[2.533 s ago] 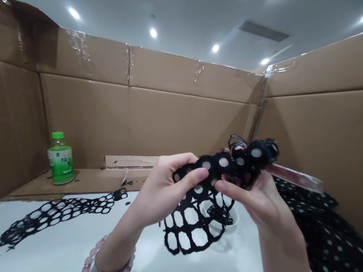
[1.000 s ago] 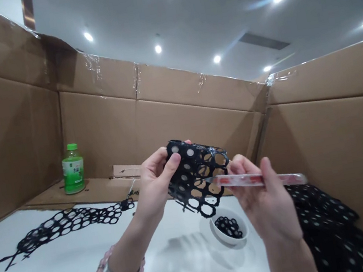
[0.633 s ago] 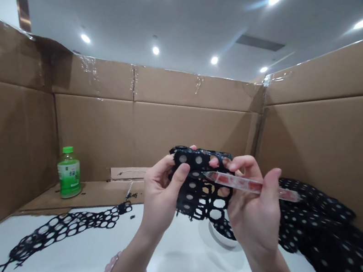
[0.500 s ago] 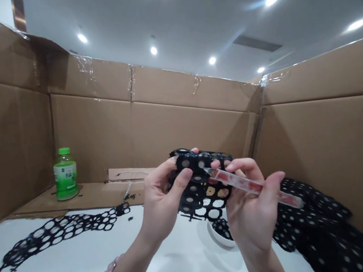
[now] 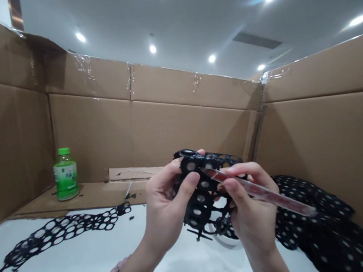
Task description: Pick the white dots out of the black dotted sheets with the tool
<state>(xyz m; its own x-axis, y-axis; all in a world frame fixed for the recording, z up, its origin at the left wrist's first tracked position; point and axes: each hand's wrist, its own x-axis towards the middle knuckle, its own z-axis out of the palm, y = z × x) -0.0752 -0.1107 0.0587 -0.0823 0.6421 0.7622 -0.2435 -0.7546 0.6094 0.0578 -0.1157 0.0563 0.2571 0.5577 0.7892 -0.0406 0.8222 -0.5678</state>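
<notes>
My left hand [image 5: 165, 203] is closed on a black sheet with rows of round spots [image 5: 201, 196], thumb in front and fingers behind. Part of this sheet is an open net of holes, curling toward the right. My right hand [image 5: 256, 218] pinches a slim pointed tool [image 5: 279, 199], see-through with red in it, between thumb and fingers. Its tip rests at the sheet's upper part, close to my left thumb; whether it pierces a spot I cannot tell. Beneath the hands, a white bowl [image 5: 227, 242] is mostly hidden.
A pile of black spotted sheet [image 5: 340, 230] lies at the right. On the white table's left is a black net strip [image 5: 61, 230] with holes. Behind it stands a green bottle [image 5: 66, 175]. Cardboard walls [image 5: 185, 116] enclose the table.
My right thumb has come down onto the tool, which was lying across a more open hand. The sheet has shifted slightly right, and its net part now hides more of the bowl.
</notes>
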